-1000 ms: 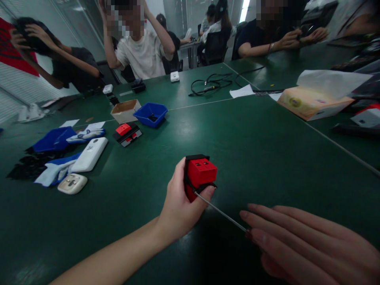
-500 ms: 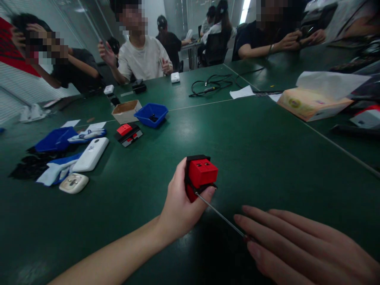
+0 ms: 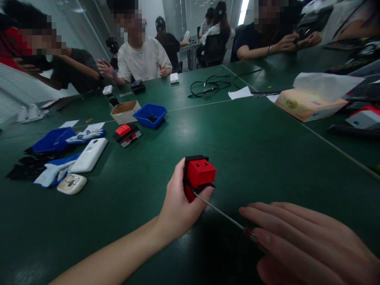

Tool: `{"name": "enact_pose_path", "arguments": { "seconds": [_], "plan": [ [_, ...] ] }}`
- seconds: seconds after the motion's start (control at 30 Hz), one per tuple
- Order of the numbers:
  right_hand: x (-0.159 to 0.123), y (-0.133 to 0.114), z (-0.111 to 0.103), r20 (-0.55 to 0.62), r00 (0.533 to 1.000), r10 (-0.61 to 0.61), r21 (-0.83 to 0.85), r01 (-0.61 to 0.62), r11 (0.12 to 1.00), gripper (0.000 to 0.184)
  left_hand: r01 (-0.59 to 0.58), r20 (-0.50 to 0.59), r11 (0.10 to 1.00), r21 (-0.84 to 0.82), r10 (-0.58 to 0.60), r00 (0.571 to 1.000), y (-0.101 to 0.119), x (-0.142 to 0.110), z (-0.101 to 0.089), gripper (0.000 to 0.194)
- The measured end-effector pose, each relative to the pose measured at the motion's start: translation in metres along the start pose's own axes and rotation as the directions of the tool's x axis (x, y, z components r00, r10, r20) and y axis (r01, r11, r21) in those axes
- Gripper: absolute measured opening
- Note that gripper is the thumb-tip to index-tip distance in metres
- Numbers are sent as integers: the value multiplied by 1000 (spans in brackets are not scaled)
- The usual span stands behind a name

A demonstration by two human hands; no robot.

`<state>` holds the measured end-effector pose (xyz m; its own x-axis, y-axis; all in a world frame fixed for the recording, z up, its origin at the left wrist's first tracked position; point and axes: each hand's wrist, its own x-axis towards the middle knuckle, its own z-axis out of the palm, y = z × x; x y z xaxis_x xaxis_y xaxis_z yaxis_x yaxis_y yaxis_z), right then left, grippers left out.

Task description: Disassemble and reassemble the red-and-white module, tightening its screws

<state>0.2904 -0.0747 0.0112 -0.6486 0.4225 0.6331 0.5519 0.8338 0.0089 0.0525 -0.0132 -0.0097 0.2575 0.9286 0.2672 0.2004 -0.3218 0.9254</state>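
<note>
My left hand is wrapped round a red block with a black frame; two small slots, like USB ports, show on its upper face. The thumb presses the near side. A screwdriver slants from lower right, its tip at the near left corner of the black frame. My right hand has the screwdriver's handle between thumb and long, nearly straight fingers; most of the handle is hidden. A similar red and black piece lies farther off to the left.
Left on the green table are a blue bin, a cardboard box, a white phone-like device, gloves and a white case. A tissue box and a black cable lie farther back. Several people sit around.
My right hand's fingers have shifted along the screwdriver handle, and more of its dark red end shows. The block stays in my left hand. The person at far left has lowered their hands.
</note>
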Motion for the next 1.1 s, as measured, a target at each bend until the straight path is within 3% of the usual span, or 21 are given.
{"name": "enact_pose_path", "arguments": {
  "seconds": [0.2,0.53,0.73,0.93,1.1],
  "plan": [
    [-2,-3,5,19,999,29,-12,-29,1000,26,20,-9,1000,-8,-20,1000,-3,-1,0,55],
    [-5,-2,0,-12,998,58,-6,-58,998,21,14,16,1000,-4,-14,1000,0,-2,0,55],
    [-3,-5,6,-12,999,-35,-37,34,999,29,19,3,1000,-13,-19,1000,0,-1,1,55],
    [-4,-5,2,-39,997,69,-5,-69,998,18,4,16,1000,5,-4,1000,0,-1,0,57],
    [-15,-3,2,-26,998,49,-5,-49,999,21,-11,24,1000,25,10,1000,-1,-2,-1,58]
  ]
}}
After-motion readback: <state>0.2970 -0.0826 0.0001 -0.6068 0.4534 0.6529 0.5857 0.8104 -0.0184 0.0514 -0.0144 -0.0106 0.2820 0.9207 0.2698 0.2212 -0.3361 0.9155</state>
